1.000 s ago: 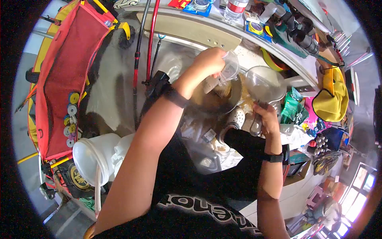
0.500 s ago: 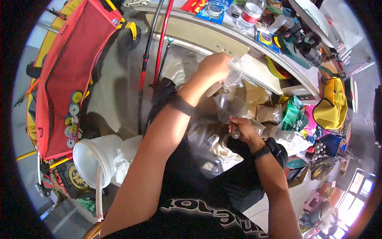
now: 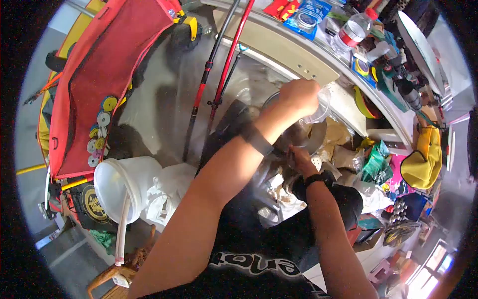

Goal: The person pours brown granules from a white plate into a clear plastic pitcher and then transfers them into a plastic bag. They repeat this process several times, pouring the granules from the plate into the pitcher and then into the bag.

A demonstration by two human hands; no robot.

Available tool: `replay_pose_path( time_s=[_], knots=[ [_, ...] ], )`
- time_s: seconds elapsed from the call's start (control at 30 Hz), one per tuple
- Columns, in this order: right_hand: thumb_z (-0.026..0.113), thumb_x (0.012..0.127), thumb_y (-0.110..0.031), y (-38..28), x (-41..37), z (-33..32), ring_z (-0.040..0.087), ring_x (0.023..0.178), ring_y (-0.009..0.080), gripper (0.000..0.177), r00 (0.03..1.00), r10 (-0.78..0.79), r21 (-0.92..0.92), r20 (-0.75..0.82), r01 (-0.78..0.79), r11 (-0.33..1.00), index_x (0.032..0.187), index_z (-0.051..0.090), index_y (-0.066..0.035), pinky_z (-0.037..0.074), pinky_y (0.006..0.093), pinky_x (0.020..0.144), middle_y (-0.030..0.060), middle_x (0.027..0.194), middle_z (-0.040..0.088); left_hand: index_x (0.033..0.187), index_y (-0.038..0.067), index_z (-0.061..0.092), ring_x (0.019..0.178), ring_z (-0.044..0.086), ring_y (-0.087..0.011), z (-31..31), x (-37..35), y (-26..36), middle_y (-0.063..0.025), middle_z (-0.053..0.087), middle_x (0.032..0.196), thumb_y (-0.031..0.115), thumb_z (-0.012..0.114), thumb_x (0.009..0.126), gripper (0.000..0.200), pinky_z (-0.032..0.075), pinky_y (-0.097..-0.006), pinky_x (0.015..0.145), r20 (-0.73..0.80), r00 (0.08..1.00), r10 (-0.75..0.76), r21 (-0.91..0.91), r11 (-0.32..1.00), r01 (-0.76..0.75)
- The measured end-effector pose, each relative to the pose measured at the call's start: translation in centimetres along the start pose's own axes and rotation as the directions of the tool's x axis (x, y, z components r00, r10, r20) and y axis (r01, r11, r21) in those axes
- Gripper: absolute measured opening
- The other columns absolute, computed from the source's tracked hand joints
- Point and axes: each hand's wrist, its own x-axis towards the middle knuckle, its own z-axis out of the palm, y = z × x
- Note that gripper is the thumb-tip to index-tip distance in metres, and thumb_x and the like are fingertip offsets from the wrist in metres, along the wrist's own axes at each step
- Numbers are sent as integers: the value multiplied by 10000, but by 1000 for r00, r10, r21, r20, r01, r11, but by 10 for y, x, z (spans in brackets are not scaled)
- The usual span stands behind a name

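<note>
My left hand (image 3: 300,98) is closed around a clear plastic cup (image 3: 322,105), whose rim shows past the fingers. Below it, my right hand (image 3: 300,160) has its fingers curled at the near side of a round bowl (image 3: 316,137); what they hold is blurred and too dark to make out. The left hand and forearm hide part of the bowl. Beside the right hand is a small white piece with holes (image 3: 316,161). Clear bags with brown contents (image 3: 347,157) lie just right of the bowl.
Two fishing rods (image 3: 203,84) stand left of my hands. A white bucket (image 3: 114,192) and a red open bag (image 3: 99,84) are at the left. Above, a shelf edge (image 3: 298,45) carries a bottle (image 3: 354,31) and packets. A yellow pouch (image 3: 422,164) hangs at the right.
The view has shifted, so the surroundings sit differently. The clear cup that was over the bowl in my right hand no longer shows; that hand is lower and partly in shadow.
</note>
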Motion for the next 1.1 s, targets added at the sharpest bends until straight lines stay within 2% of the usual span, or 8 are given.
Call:
replay_pose_path(
  time_s=[0.27, 0.33, 0.43, 0.6, 0.73, 0.8, 0.97, 1.1],
  knots=[
    [645, 773, -221, 47, 34, -28, 617, 759, 246, 452, 956, -213, -623, 200, 292, 726, 1157, 554, 1, 479, 349, 697, 103, 880, 651, 819, 21, 680, 850, 647, -341, -3, 0, 7, -191, 660, 863, 84, 568, 708, 170, 519, -433, 721, 52, 998, -34, 51, 998, 32],
    [682, 733, -314, 34, 21, -24, 633, 869, 314, 558, 981, -151, -927, 120, 165, 336, 1164, 534, 8, 485, 398, 746, 164, 958, 654, 873, 36, 668, 831, 639, -366, -3, 0, 10, -210, 648, 852, 102, 543, 725, 204, 503, -470, 732, 89, 996, 2, 16, 1000, -4],
    [712, 692, -367, 12, 2, -15, 610, 956, 372, 577, 957, -287, -984, 43, 91, 155, 1109, 568, 4, 482, 433, 784, 225, 1015, 634, 823, 5, 663, 821, 642, -367, -9, -5, 17, -217, 648, 830, 96, 562, 714, 175, 509, -475, 708, 116, 993, 1, 47, 999, -6],
    [616, 815, -204, -51, -45, 7, 615, 910, 335, 337, 872, -199, -895, 446, 431, -118, 1094, 583, -18, 478, 397, 779, 176, 959, 649, 827, 1, 659, 808, 650, -358, 1, -7, 16, -204, 656, 820, 101, 581, 712, 171, 518, -470, 688, 52, 998, 45, 72, 996, -48],
    [610, 799, -160, -116, -173, 64, 639, 810, 292, 201, 787, 102, -792, 609, 594, 142, 938, 599, -15, 502, 382, 714, 166, 837, 648, 839, 16, 665, 820, 652, -358, 5, -7, 17, -192, 662, 837, 98, 584, 717, 168, 519, -469, 686, 65, 997, 47, 69, 996, -52],
    [648, 774, -94, -128, -221, 89, 636, 804, 298, 205, 645, -134, -579, 752, 744, 332, 965, 610, -29, 503, 366, 724, 134, 876, 641, 846, 21, 669, 826, 652, -356, 5, -8, 21, -187, 664, 846, 95, 584, 719, 169, 518, -468, 686, 87, 995, 38, 94, 994, -46],
    [703, 661, -172, -126, -246, 139, 588, 948, 312, 350, 137, -552, -378, 822, 857, -349, 968, 622, -27, 483, 417, 827, 119, 999, 602, 869, 22, 676, 854, 650, -346, 10, -8, 30, -181, 665, 878, 90, 583, 727, 182, 517, -458, 705, 143, 990, 17, 114, 993, -34],
    [685, 658, -348, -101, -230, 164, 546, 998, 349, 482, 239, -506, -459, 828, 808, -369, 995, 618, -10, 410, 447, 931, 175, 1032, 587, 876, 22, 672, 861, 649, -346, 22, -7, 36, -186, 664, 879, 91, 582, 728, 187, 516, -455, 713, 170, 985, 39, 159, 985, -66]
  ],
)
